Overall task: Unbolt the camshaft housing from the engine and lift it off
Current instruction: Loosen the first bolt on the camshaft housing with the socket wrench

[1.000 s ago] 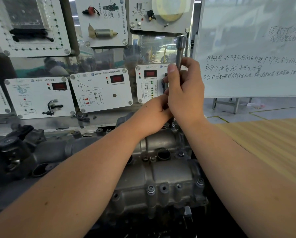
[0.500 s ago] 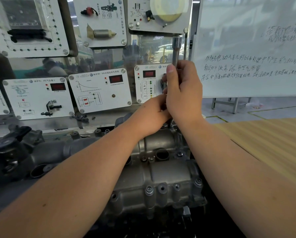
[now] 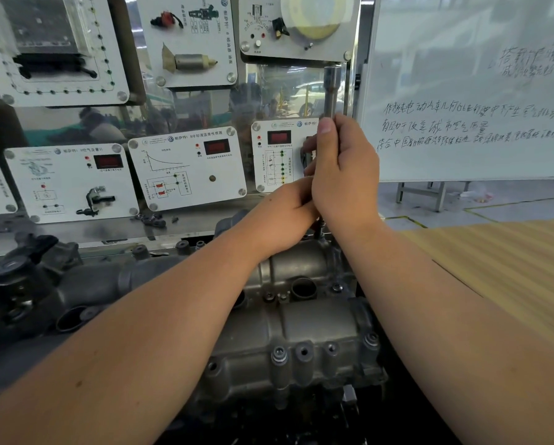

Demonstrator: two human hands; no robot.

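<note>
The grey cast camshaft housing (image 3: 301, 329) lies across the engine in front of me, with several bolts along its near edge (image 3: 278, 354). A long metal socket wrench (image 3: 331, 91) stands upright over the housing's far right corner. My right hand (image 3: 343, 175) grips its shaft, thumb pointing up along it. My left hand (image 3: 282, 216) is curled around the lower part of the tool, just above the housing. The tool's tip and the bolt under it are hidden by my hands.
A display board with white sensor panels (image 3: 185, 168) stands right behind the engine. A whiteboard (image 3: 468, 91) with handwriting is at the back right. A wooden tabletop (image 3: 500, 268) lies to the right. Dark engine parts (image 3: 22, 284) sit at the left.
Both hands stay on the upright tool in the same place; the view has shifted slightly.
</note>
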